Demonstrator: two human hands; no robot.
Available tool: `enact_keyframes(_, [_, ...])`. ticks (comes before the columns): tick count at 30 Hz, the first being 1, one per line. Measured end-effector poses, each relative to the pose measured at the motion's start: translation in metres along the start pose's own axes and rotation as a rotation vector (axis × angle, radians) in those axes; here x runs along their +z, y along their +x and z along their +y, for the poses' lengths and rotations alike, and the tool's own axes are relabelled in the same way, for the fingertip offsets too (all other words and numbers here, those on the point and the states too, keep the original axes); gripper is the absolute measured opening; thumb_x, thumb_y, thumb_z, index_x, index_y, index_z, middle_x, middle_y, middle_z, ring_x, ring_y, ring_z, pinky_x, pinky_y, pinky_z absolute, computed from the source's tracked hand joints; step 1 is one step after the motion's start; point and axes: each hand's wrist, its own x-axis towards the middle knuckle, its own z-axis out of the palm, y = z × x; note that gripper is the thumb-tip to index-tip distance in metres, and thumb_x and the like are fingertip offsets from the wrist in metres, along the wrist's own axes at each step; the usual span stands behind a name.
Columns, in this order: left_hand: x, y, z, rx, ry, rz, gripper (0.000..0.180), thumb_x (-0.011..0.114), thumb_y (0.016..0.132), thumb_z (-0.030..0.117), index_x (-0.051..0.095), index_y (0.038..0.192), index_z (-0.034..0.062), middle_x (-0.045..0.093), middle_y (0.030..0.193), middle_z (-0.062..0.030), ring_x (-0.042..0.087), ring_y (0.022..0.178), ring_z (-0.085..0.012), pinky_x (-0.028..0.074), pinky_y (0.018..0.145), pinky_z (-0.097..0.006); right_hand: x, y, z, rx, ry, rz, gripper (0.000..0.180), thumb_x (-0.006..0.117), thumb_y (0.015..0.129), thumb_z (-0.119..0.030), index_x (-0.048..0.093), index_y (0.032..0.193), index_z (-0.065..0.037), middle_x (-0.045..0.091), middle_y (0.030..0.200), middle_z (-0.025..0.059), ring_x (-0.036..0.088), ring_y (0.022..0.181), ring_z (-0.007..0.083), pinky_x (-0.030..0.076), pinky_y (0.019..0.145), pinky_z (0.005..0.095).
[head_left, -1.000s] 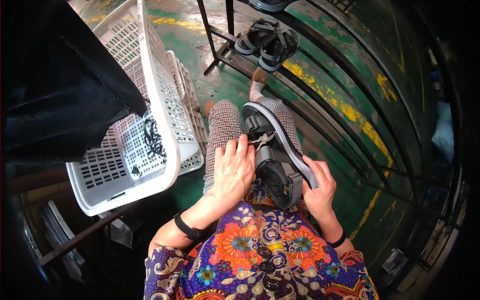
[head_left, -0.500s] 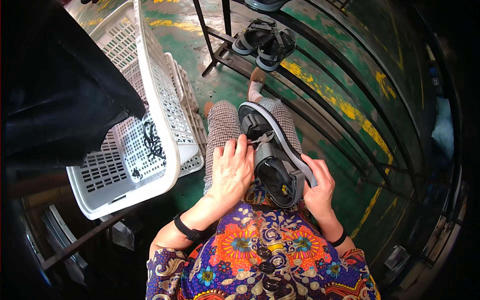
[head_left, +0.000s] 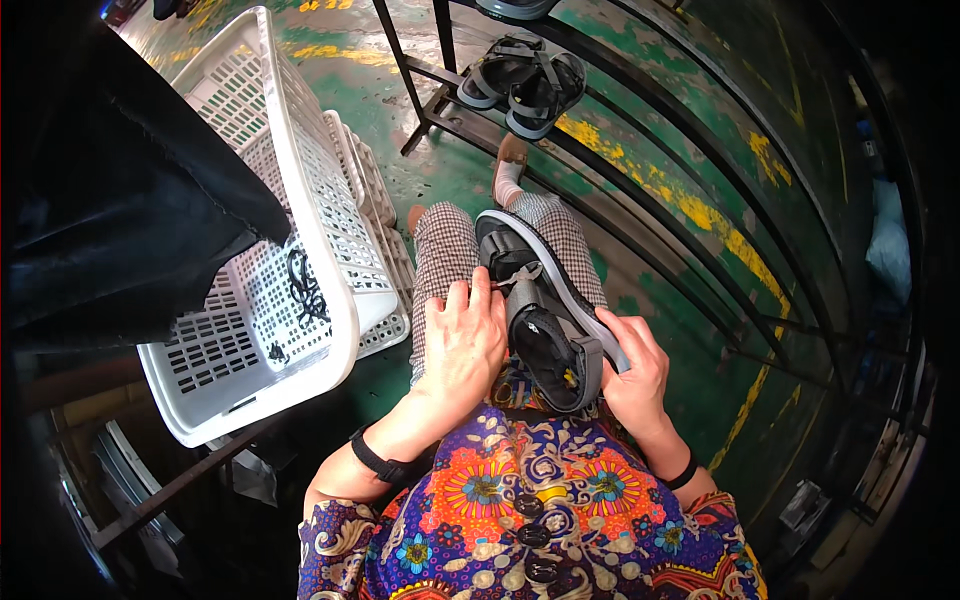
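Observation:
A grey and black sandal [head_left: 545, 350] rests across my lap, toe pointing away and its sole edge turned to the right. My right hand [head_left: 637, 368] is closed round the sole near the heel, thumb on the side. At the sandal's left side, my left hand [head_left: 462, 340] has its fingertips bent at a thin grey strap end [head_left: 524, 272] by the middle strap. My left thumb is hidden beneath the hand. A small yellow mark shows inside the heel.
To the left stands a white perforated basket [head_left: 345, 335] with black strap scraps [head_left: 308, 290] in it, partly covered by black sheet material [head_left: 130, 220]. Ahead and right, a black metal rack [head_left: 660, 190] holds a pair of sandals [head_left: 528, 85]. The green floor has yellow lines.
The sandal's middle strap and heel have shifted slightly in my hands. Both hands keep nearly the same places; the whole view has moved a little.

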Motion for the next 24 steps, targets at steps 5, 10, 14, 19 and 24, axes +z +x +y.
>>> enact_keyframes(5, [0.000,0.001,0.000,0.007,0.032,-0.054,0.025,0.056,0.078,0.016,0.062,0.098,0.0036,0.053,0.122,-0.0131,0.051,0.091,-0.0222,0.041,0.070,-0.039,0.001,0.000,-0.002,-0.036,-0.015,-0.002,0.048,0.070,0.064,0.006,0.064,0.111,-0.004,0.062,0.092,0.0128,0.065,0.078,0.0290,0.051,0.068,0.0341])
enact_keyframes(10, [0.001,0.004,0.000,0.034,0.052,-0.107,0.022,0.058,0.076,0.017,0.061,0.093,0.0040,0.053,0.117,-0.0128,0.051,0.091,-0.0233,0.042,0.070,-0.041,0.002,0.001,-0.004,-0.034,-0.004,0.005,0.046,0.071,0.065,0.006,0.065,0.109,-0.005,0.063,0.090,0.0118,0.065,0.076,0.0284,0.051,0.066,0.0335])
enact_keyframes(14, [-0.001,0.005,0.000,0.030,0.010,-0.145,0.020,0.059,0.075,0.017,0.061,0.091,0.0041,0.053,0.107,-0.0110,0.052,0.090,-0.0234,0.044,0.068,-0.039,0.005,0.002,-0.004,-0.077,0.031,0.030,0.044,0.071,0.065,0.007,0.065,0.108,-0.005,0.064,0.089,0.0115,0.066,0.075,0.0268,0.052,0.065,0.0325])
enact_keyframes(19, [-0.004,0.006,-0.002,0.091,0.010,-0.188,0.017,0.061,0.072,0.013,0.060,0.086,0.0039,0.052,0.093,-0.0079,0.055,0.086,-0.0226,0.049,0.061,-0.034,0.005,0.001,-0.004,-0.085,0.056,0.039,0.043,0.070,0.065,0.008,0.065,0.107,-0.005,0.064,0.089,0.0117,0.066,0.075,0.0258,0.052,0.064,0.0321])
enact_keyframes(24, [-0.001,0.007,-0.014,0.121,-0.154,-0.094,0.012,0.061,0.071,0.008,0.058,0.082,0.0038,0.053,0.086,-0.0088,0.057,0.078,-0.0244,0.051,0.060,-0.035,0.003,0.000,-0.002,-0.103,0.059,0.036,0.040,0.069,0.068,0.006,0.065,0.107,-0.004,0.064,0.089,0.0121,0.065,0.075,0.0258,0.051,0.065,0.0316])
